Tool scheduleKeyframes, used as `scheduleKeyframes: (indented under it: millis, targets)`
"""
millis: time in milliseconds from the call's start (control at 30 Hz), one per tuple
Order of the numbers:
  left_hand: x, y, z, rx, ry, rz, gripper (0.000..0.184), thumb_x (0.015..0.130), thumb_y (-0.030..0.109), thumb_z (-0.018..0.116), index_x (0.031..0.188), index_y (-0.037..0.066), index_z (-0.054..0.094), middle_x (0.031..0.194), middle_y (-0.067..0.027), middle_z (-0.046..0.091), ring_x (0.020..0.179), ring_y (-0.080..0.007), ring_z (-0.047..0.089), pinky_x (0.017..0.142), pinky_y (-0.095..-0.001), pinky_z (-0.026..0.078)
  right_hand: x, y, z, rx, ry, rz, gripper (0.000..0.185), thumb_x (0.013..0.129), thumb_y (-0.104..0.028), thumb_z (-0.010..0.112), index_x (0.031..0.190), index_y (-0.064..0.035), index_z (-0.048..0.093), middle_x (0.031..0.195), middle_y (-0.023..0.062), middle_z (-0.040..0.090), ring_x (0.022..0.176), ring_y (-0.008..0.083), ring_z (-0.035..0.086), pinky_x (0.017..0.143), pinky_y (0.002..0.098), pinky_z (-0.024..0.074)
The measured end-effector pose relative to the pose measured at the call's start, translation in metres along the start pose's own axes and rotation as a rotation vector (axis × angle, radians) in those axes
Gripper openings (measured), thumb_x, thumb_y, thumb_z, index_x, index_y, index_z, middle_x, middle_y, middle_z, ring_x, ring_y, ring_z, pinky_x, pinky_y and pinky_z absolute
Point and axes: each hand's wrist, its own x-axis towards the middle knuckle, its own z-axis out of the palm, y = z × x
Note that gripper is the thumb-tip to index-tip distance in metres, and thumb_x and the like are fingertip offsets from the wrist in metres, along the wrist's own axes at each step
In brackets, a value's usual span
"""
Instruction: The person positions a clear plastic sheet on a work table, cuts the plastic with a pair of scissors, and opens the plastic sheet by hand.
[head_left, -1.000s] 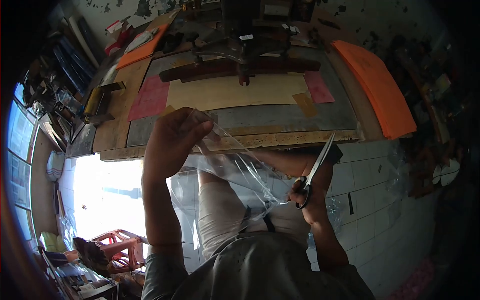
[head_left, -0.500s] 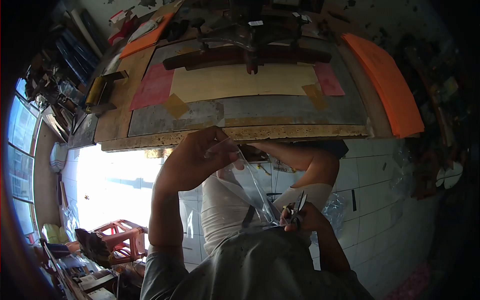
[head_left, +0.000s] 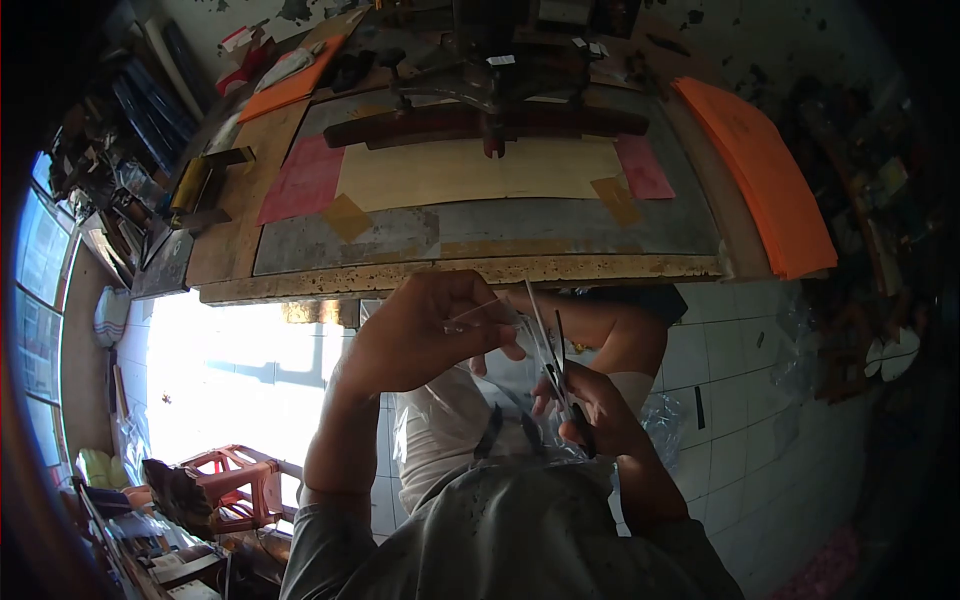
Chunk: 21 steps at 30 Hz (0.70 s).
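Beyond the hands runs the workbench's front edge (head_left: 600,271), orange sheets (head_left: 765,180) stacked at right, a red stool (head_left: 262,495) down left, and by the left wall a pale bag (head_left: 110,318), contents hidden. Over the lap, the left hand (head_left: 430,335) pinches clear plastic (head_left: 532,342) tight, while the right hand (head_left: 602,405) curls round the scissors (head_left: 553,375), blades narrowly parted beside it.

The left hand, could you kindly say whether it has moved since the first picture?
Yes: against the table edge, the left hand has moved rightward and lower in the view.
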Motion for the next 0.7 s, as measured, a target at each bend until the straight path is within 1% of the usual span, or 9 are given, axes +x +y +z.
scheduleKeyframes:
  millis: [67, 167, 267, 367, 467, 567, 700]
  targets:
    - [-0.003, 0.004, 0.001, -0.007, 0.012, -0.019, 0.018, 0.094, 0.010, 0.075, 0.100, -0.004, 0.066, 0.092, -0.0149, 0.076, 0.088, -0.0224, 0.077, 0.071, -0.0311, 0.060, -0.001, 0.004, 0.001, 0.008, 0.013, 0.014, 0.051, 0.085, -0.034, 0.083, 0.116, -0.0015, 0.060, 0.095, 0.0038, 0.064, 0.086, 0.0125, 0.064, 0.074, 0.0287, 0.0461]
    - [-0.004, 0.004, 0.002, 0.021, 0.015, -0.031, 0.017, 0.092, 0.010, 0.075, 0.100, -0.004, 0.070, 0.091, -0.0142, 0.076, 0.085, -0.0217, 0.077, 0.069, -0.0309, 0.060, -0.004, 0.006, -0.002, -0.081, -0.008, 0.072, 0.045, 0.081, -0.029, 0.086, 0.110, -0.0018, 0.064, 0.089, 0.0001, 0.064, 0.079, 0.0083, 0.061, 0.067, 0.0248, 0.0429]
    - [-0.004, 0.003, 0.005, 0.051, 0.035, -0.026, 0.015, 0.091, 0.009, 0.076, 0.099, -0.003, 0.072, 0.090, -0.0139, 0.077, 0.083, -0.0207, 0.077, 0.067, -0.0302, 0.059, -0.006, 0.003, -0.003, -0.210, 0.006, 0.038, 0.040, 0.078, -0.026, 0.087, 0.104, -0.0026, 0.067, 0.084, -0.0019, 0.064, 0.072, 0.0057, 0.056, 0.063, 0.0234, 0.0401]
    - [-0.003, 0.005, 0.007, 0.062, 0.047, -0.024, 0.014, 0.091, 0.007, 0.075, 0.100, -0.003, 0.072, 0.089, -0.0144, 0.078, 0.082, -0.0198, 0.077, 0.066, -0.0295, 0.059, -0.006, -0.008, -0.001, -0.315, 0.066, 0.065, 0.039, 0.077, -0.025, 0.089, 0.099, -0.0026, 0.067, 0.083, -0.0016, 0.063, 0.070, 0.0060, 0.053, 0.063, 0.0237, 0.0404]
    - [-0.004, 0.002, 0.008, 0.052, 0.054, -0.012, 0.015, 0.091, 0.006, 0.074, 0.101, -0.004, 0.071, 0.089, -0.0153, 0.077, 0.082, -0.0203, 0.077, 0.066, -0.0294, 0.059, -0.004, -0.017, 0.006, -0.284, 0.149, 0.067, 0.037, 0.077, -0.024, 0.091, 0.093, -0.0021, 0.066, 0.077, -0.0017, 0.062, 0.067, 0.0065, 0.052, 0.062, 0.0237, 0.0419]
    - [-0.005, 0.000, 0.009, 0.024, 0.065, -0.003, 0.015, 0.091, 0.005, 0.073, 0.102, -0.006, 0.070, 0.089, -0.0164, 0.077, 0.083, -0.0214, 0.077, 0.065, -0.0292, 0.059, -0.004, -0.021, 0.006, -0.432, 0.170, 0.091, 0.037, 0.076, -0.023, 0.092, 0.088, -0.0014, 0.064, 0.072, -0.0012, 0.060, 0.064, 0.0069, 0.053, 0.060, 0.0235, 0.0436]
    - [-0.006, -0.004, 0.008, -0.004, 0.074, 0.036, 0.014, 0.092, 0.005, 0.072, 0.101, -0.006, 0.070, 0.090, -0.0174, 0.077, 0.084, -0.0229, 0.077, 0.063, -0.0291, 0.059, -0.001, -0.023, 0.011, -0.485, 0.236, 0.049, 0.036, 0.076, -0.023, 0.092, 0.088, -0.0016, 0.065, 0.069, -0.0006, 0.058, 0.061, 0.0068, 0.053, 0.057, 0.0238, 0.0441]
